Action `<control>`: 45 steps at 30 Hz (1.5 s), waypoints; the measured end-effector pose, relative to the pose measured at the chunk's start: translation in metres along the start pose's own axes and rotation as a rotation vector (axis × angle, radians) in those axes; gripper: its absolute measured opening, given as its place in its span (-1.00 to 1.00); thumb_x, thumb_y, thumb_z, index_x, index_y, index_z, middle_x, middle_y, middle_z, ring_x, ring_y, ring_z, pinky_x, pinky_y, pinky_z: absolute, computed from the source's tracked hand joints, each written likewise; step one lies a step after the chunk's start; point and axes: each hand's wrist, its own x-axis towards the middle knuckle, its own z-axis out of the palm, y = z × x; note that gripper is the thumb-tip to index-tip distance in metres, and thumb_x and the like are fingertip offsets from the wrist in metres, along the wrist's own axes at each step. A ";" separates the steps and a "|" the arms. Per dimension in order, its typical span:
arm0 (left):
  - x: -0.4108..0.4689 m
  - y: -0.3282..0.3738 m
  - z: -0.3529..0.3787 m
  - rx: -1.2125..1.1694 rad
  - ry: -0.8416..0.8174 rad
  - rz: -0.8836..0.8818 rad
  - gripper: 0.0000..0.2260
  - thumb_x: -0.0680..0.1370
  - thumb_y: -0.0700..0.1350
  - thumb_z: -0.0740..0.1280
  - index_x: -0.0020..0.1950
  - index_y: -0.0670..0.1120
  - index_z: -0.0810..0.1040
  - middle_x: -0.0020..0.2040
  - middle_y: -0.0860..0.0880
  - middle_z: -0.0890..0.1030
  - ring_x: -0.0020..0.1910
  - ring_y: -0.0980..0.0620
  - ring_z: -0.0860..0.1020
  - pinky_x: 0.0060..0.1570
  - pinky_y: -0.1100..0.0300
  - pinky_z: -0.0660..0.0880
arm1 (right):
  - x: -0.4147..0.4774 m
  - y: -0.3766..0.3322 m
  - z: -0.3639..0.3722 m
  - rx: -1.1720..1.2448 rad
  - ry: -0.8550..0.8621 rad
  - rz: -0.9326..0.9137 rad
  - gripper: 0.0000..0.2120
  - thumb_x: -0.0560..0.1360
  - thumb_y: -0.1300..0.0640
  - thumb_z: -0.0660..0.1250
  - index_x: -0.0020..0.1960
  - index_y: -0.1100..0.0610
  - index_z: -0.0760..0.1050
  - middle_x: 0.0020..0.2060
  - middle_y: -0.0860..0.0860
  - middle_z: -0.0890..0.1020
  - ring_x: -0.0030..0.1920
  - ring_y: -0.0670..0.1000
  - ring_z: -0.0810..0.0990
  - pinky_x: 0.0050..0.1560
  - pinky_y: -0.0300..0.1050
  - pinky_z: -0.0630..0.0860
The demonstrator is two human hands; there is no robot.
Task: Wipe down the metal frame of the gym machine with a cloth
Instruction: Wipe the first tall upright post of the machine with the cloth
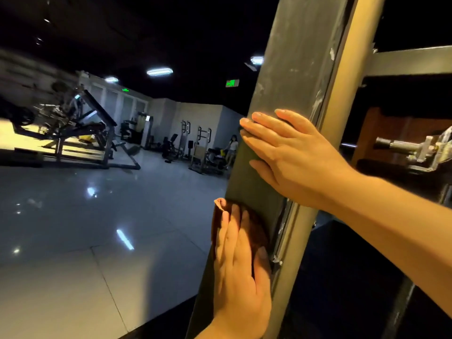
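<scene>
Left hand (pixel 241 260) lay flat, pressing brown cloth (pixel 258 226) on metal frame (pixel 293 69); right hand (pixel 288 157) open, flat above it. Glossy floor (pixel 97 241), gym machines (pixel 73 123) far left.

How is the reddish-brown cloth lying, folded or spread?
Folded: the reddish-brown cloth shows a doubled edge above the left hand pressing it onto the dark metal upright.

Indoor gym. At left a plate-loaded machine (pixel 73 123), upright racks (pixel 195 143) by the far wall (pixel 195 116), glossy tiled floor (pixel 85 228). A green exit sign (pixel 231 83) hangs overhead.
</scene>
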 end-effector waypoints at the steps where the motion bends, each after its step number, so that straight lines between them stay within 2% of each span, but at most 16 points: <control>1: -0.008 -0.005 -0.001 0.028 -0.003 -0.007 -0.35 0.64 -0.05 0.14 0.70 0.08 -0.02 0.70 0.19 -0.09 0.68 0.11 -0.04 0.61 0.14 -0.02 | 0.000 -0.001 0.001 0.002 0.007 -0.001 -0.43 0.67 -0.10 -0.03 0.55 0.14 0.37 0.57 0.07 0.32 0.60 0.10 0.22 0.60 0.16 0.11; 3: -0.003 -0.005 -0.002 -0.013 -0.027 -0.028 -0.40 0.66 -0.05 0.14 0.69 -0.02 0.03 0.70 0.19 -0.10 0.68 0.10 -0.06 0.61 0.12 -0.02 | 0.000 -0.002 0.002 0.006 0.016 0.002 -0.44 0.66 -0.08 -0.02 0.52 0.15 0.41 0.56 0.08 0.34 0.59 0.11 0.25 0.59 0.16 0.13; 8: 0.072 0.019 -0.005 -0.124 -0.087 -0.083 -0.48 0.76 -0.09 0.11 0.70 -0.03 0.03 0.71 0.11 -0.07 0.67 0.18 -0.14 0.66 -0.02 0.01 | -0.002 -0.005 0.000 0.016 -0.004 -0.018 -0.45 0.67 -0.08 -0.05 0.52 0.13 0.40 0.56 0.09 0.33 0.59 0.13 0.24 0.59 0.18 0.12; 12: 0.053 0.012 -0.003 -0.135 -0.039 -0.039 -0.45 0.75 -0.15 0.17 0.69 -0.03 0.02 0.70 0.17 -0.06 0.69 0.11 -0.09 0.66 -0.05 0.04 | -0.007 -0.009 0.003 0.004 0.009 -0.024 -0.46 0.68 -0.08 -0.02 0.54 0.15 0.36 0.56 0.11 0.32 0.60 0.15 0.23 0.59 0.19 0.14; 16: 0.009 0.002 -0.002 -0.153 0.012 -0.114 -0.45 0.71 0.01 0.09 0.68 0.04 -0.02 0.69 0.25 -0.07 0.69 0.09 -0.06 0.65 0.04 0.01 | -0.011 -0.018 0.007 -0.015 0.009 -0.034 -0.44 0.68 -0.07 -0.03 0.55 0.18 0.36 0.57 0.13 0.32 0.59 0.16 0.24 0.58 0.20 0.14; 20: 0.026 0.013 -0.001 -0.169 -0.019 -0.175 -0.44 0.72 -0.06 0.11 0.69 -0.02 -0.02 0.68 0.26 -0.08 0.67 0.19 -0.11 0.66 0.09 -0.03 | -0.014 -0.017 0.007 -0.012 0.009 -0.054 -0.44 0.67 -0.08 -0.03 0.54 0.17 0.37 0.56 0.12 0.33 0.59 0.15 0.24 0.59 0.18 0.14; 22: 0.039 0.016 -0.004 -0.143 -0.050 -0.146 -0.45 0.73 -0.06 0.11 0.69 -0.03 0.01 0.70 0.14 -0.05 0.67 0.17 -0.11 0.66 0.07 -0.03 | -0.014 -0.017 0.007 -0.007 0.006 -0.053 -0.43 0.68 -0.10 -0.05 0.56 0.16 0.35 0.57 0.11 0.32 0.60 0.14 0.22 0.59 0.17 0.11; 26: 0.015 -0.005 -0.014 -0.127 -0.094 -0.008 -0.45 0.72 -0.10 0.12 0.67 -0.01 -0.02 0.71 0.10 -0.07 0.69 0.02 -0.07 0.66 0.03 0.01 | -0.016 -0.022 0.008 -0.001 0.042 -0.039 -0.43 0.66 -0.08 -0.02 0.54 0.18 0.37 0.56 0.14 0.34 0.59 0.16 0.25 0.59 0.18 0.12; 28: -0.022 -0.014 -0.018 -0.169 -0.083 -0.098 -0.39 0.70 -0.25 0.13 0.68 -0.03 -0.09 0.72 0.09 -0.12 0.70 0.00 -0.07 0.65 -0.03 0.04 | -0.019 -0.024 0.009 -0.006 0.041 -0.052 -0.41 0.65 -0.09 0.00 0.53 0.21 0.37 0.56 0.16 0.33 0.59 0.18 0.25 0.59 0.19 0.12; 30: -0.054 -0.016 -0.020 -0.209 -0.053 -0.251 -0.34 0.70 -0.35 0.10 0.68 0.02 -0.13 0.70 0.20 -0.13 0.69 0.09 -0.05 0.64 0.01 0.07 | -0.023 -0.026 0.009 -0.015 0.023 -0.078 -0.39 0.64 -0.11 -0.01 0.54 0.23 0.36 0.57 0.17 0.31 0.59 0.18 0.24 0.59 0.20 0.11; 34: -0.050 -0.004 -0.014 -0.185 0.006 -0.426 -0.45 0.74 -0.16 0.04 0.61 0.20 -0.15 0.61 0.44 -0.19 0.63 0.32 -0.13 0.66 0.06 -0.02 | -0.026 -0.026 0.008 -0.018 0.011 -0.120 -0.38 0.64 -0.13 -0.01 0.54 0.21 0.37 0.56 0.17 0.32 0.59 0.18 0.24 0.59 0.19 0.12; 36: -0.020 0.009 -0.011 -0.197 -0.015 -0.377 -0.46 0.70 -0.06 0.02 0.60 0.23 -0.17 0.59 0.46 -0.22 0.63 0.31 -0.19 0.66 0.04 -0.07 | -0.026 -0.025 0.007 -0.018 -0.004 -0.124 -0.38 0.64 -0.14 -0.03 0.55 0.18 0.36 0.57 0.15 0.31 0.60 0.17 0.22 0.59 0.19 0.11; 39: 0.007 0.017 -0.010 -0.209 -0.068 -0.210 -0.43 0.70 -0.07 0.09 0.60 0.23 -0.13 0.58 0.51 -0.17 0.64 0.27 -0.16 0.65 0.05 -0.05 | -0.025 -0.025 0.005 -0.011 -0.028 -0.125 -0.37 0.65 -0.16 -0.07 0.56 0.16 0.34 0.58 0.14 0.28 0.61 0.16 0.19 0.59 0.18 0.10; 41: -0.001 0.008 -0.013 -0.190 -0.079 -0.163 -0.42 0.71 -0.11 0.14 0.65 0.15 -0.05 0.65 0.37 -0.09 0.67 0.17 -0.10 0.65 -0.06 0.02 | -0.025 -0.026 0.005 -0.002 -0.032 -0.120 -0.37 0.65 -0.16 -0.08 0.56 0.16 0.35 0.58 0.14 0.29 0.61 0.16 0.20 0.59 0.19 0.10; 43: -0.026 -0.004 -0.017 -0.177 -0.060 -0.187 -0.39 0.70 -0.17 0.15 0.68 0.07 -0.04 0.69 0.25 -0.08 0.69 0.09 -0.06 0.64 -0.15 0.07 | -0.027 -0.027 0.005 0.002 -0.027 -0.120 -0.36 0.64 -0.16 -0.09 0.55 0.16 0.36 0.58 0.14 0.29 0.61 0.16 0.21 0.59 0.19 0.10; 45: -0.051 -0.011 -0.019 -0.178 -0.022 -0.261 -0.37 0.71 -0.24 0.12 0.68 0.13 -0.09 0.69 0.26 -0.11 0.69 0.09 -0.06 0.63 -0.19 0.07 | -0.030 -0.031 0.008 -0.004 -0.029 -0.131 -0.37 0.65 -0.15 -0.08 0.55 0.17 0.35 0.58 0.15 0.29 0.61 0.16 0.20 0.59 0.19 0.09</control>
